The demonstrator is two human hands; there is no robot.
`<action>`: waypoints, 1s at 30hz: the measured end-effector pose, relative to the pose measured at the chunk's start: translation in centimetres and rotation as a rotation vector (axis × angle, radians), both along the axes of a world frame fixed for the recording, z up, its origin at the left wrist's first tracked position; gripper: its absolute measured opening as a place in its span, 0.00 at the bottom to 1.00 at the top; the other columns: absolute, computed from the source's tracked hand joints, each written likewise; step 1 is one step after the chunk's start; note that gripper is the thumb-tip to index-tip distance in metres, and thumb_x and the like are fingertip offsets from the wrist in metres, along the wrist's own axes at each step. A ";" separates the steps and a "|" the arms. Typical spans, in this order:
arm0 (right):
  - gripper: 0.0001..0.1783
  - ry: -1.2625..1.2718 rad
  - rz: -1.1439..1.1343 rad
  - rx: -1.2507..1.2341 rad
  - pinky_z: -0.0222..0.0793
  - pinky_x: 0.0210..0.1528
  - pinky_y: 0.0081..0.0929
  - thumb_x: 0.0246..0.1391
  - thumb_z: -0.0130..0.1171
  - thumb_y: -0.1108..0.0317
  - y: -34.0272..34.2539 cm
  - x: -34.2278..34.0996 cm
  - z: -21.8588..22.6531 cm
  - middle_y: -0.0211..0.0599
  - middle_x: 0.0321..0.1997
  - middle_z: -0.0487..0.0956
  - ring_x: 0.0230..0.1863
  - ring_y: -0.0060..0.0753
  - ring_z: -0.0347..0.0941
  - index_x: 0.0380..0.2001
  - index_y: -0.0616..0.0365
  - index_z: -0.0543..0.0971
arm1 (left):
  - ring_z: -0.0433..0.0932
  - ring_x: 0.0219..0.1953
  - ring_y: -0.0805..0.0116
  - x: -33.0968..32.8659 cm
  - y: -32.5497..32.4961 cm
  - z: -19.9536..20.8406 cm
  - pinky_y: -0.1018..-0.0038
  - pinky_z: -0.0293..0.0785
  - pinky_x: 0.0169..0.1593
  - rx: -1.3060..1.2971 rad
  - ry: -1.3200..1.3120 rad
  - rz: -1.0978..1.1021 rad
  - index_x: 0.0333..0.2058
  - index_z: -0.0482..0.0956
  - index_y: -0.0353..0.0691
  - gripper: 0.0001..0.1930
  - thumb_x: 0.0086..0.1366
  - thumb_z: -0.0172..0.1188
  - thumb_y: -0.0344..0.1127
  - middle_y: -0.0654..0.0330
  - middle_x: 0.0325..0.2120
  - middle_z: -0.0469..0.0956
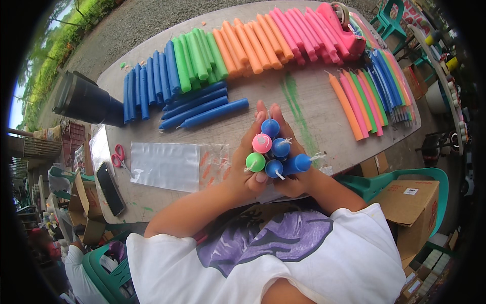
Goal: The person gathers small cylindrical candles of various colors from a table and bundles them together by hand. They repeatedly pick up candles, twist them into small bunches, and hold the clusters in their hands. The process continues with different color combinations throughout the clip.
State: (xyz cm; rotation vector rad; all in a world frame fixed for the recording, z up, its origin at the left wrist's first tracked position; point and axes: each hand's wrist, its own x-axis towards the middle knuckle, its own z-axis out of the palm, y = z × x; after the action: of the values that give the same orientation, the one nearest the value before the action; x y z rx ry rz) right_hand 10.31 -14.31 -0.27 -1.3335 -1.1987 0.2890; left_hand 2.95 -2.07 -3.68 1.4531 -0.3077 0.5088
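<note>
Between my two palms is a bundle of candles, their wick ends pointing toward me. One pink candle [261, 143], one green candle [255, 162] and several blue candles [281, 147] make it up. My left hand [244, 175] wraps the bundle's left side, its thumb beneath the green one. My right hand [292, 187] closes round the other side, where one blue candle [297, 164] sticks out at a slant. The fingertips of both hands rise together beyond the bundle. Loose blue candles [212, 112] lie on the table past my left hand.
Blue, green, orange and pink candles [248, 43] line the table's [263, 91] far side. Bagged mixed candles [387, 83] lie right. Clear plastic bags [165, 166], red scissors [119, 157], a phone [110, 188] and a dark tumbler [87, 99] are left. A pink tape dispenser [349, 43] stands far right.
</note>
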 end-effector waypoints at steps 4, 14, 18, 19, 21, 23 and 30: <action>0.58 -0.015 0.057 -0.032 0.36 0.70 0.45 0.39 0.59 0.67 -0.2 0.2 0.2 0.57 0.70 0.44 0.71 0.53 0.39 0.69 0.57 0.35 | 0.46 0.70 0.51 0.0 -0.3 0.7 0.58 0.43 0.68 -0.068 0.055 0.016 0.68 0.40 0.35 0.52 0.59 0.49 0.69 0.45 0.69 0.41; 0.61 -0.106 0.023 -0.224 0.35 0.71 0.45 0.39 0.62 0.70 -0.2 0.8 2.3 0.57 0.71 0.48 0.72 0.53 0.43 0.70 0.55 0.34 | 0.47 0.70 0.49 0.3 -0.8 1.5 0.55 0.44 0.68 -0.240 0.030 -0.058 0.68 0.35 0.37 0.54 0.58 0.50 0.69 0.42 0.68 0.40; 0.58 -0.145 -0.038 -0.135 0.54 0.65 0.46 0.43 0.66 0.50 -0.5 1.4 0.7 0.54 0.64 0.63 0.64 0.60 0.59 0.69 0.60 0.46 | 0.48 0.69 0.49 0.2 -0.4 1.7 0.55 0.46 0.68 -0.202 0.025 -0.107 0.68 0.39 0.38 0.52 0.59 0.50 0.68 0.40 0.67 0.45; 0.60 -0.142 -0.048 -0.142 0.54 0.65 0.46 0.41 0.68 0.46 -0.7 1.4 0.5 0.53 0.64 0.63 0.64 0.59 0.59 0.69 0.60 0.47 | 0.48 0.69 0.49 0.3 -0.4 1.7 0.55 0.46 0.68 -0.174 0.020 -0.110 0.68 0.40 0.39 0.52 0.59 0.50 0.68 0.39 0.67 0.46; 0.65 -0.179 -0.085 -0.079 0.55 0.64 0.47 0.34 0.70 0.38 -0.7 1.4 -0.1 0.52 0.64 0.64 0.63 0.59 0.60 0.68 0.60 0.50 | 0.49 0.69 0.48 0.3 -0.5 1.7 0.56 0.46 0.68 -0.173 -0.026 -0.116 0.68 0.42 0.39 0.51 0.59 0.49 0.68 0.38 0.66 0.47; 0.70 -0.233 -0.118 0.020 0.56 0.63 0.47 0.26 0.69 0.32 -0.5 1.5 -0.6 0.52 0.63 0.65 0.62 0.58 0.62 0.68 0.60 0.52 | 0.46 0.69 0.48 0.4 -0.4 1.5 0.54 0.45 0.68 -0.112 -0.044 -0.151 0.68 0.38 0.45 0.53 0.56 0.48 0.72 0.40 0.67 0.44; 0.72 0.063 0.051 -0.158 0.58 0.63 0.40 0.13 0.78 0.36 -1.5 2.0 0.2 0.43 0.59 0.68 0.60 0.45 0.65 0.65 0.54 0.57 | 0.41 0.70 0.47 0.3 0.5 1.3 0.50 0.43 0.68 -0.040 0.042 -0.264 0.68 0.28 0.60 0.57 0.49 0.46 0.81 0.44 0.69 0.35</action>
State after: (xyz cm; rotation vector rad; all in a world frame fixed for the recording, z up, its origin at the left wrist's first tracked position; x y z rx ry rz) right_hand 12.29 -15.79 -0.02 -1.4204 -1.1770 0.4673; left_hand 3.27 -1.54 -2.40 1.3576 -0.4460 0.2691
